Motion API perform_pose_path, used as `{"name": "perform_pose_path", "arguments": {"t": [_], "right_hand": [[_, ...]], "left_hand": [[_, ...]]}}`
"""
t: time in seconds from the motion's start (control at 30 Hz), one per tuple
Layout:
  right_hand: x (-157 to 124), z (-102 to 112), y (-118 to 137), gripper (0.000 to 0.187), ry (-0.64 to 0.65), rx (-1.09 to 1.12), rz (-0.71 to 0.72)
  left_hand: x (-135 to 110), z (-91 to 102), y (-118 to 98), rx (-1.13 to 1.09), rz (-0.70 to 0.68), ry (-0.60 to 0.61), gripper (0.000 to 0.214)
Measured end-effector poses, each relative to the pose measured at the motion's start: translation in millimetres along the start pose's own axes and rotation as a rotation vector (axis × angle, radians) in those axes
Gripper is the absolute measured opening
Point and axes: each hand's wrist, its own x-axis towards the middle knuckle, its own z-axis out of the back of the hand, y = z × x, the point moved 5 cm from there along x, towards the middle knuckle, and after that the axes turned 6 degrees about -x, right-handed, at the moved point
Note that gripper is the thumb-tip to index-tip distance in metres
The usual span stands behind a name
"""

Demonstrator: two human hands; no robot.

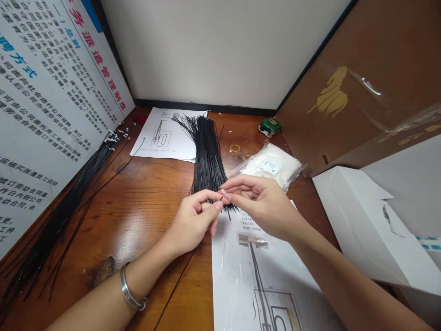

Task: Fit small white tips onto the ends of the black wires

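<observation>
Assembly workshop corner, by look: wooden table [138,193], black wire bundle [208,156], technical drawing [275,276], tape measure [270,127]

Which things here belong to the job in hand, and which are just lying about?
Likely in the job:
- small white piece between left hand and right hand
- black wire bundle
- white-tipped wires at left
- clear bag with white contents
- nearer diagram sheet

Apparently just lying about:
- green tape measure
- yellow loop
- white box

On the wooden worktop [151,193], a black bundle [208,156]: left of it, white-tipped wires [67,209] and a sheet [179,147]; right of it, rubber bands [235,145], a bag [272,163], a tape measure [270,127]; in front, another sheet [234,276].
</observation>
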Motion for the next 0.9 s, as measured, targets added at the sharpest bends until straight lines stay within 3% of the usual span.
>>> {"name": "perform_pose_path", "arguments": {"t": [0.57,0.9], "right_hand": [[0.9,-2.5,-3.6,0.021,0.054,0.054,-0.084],[2.2,-3.4,0.3,0.014,0.020,-0.001,-0.034]], "left_hand": [[4.9,7.2,3.6,0.023,-0.020,-0.021,0.025],[4.7,7.5,4.2,0.039,-0.015,-0.071,0.022]]}}
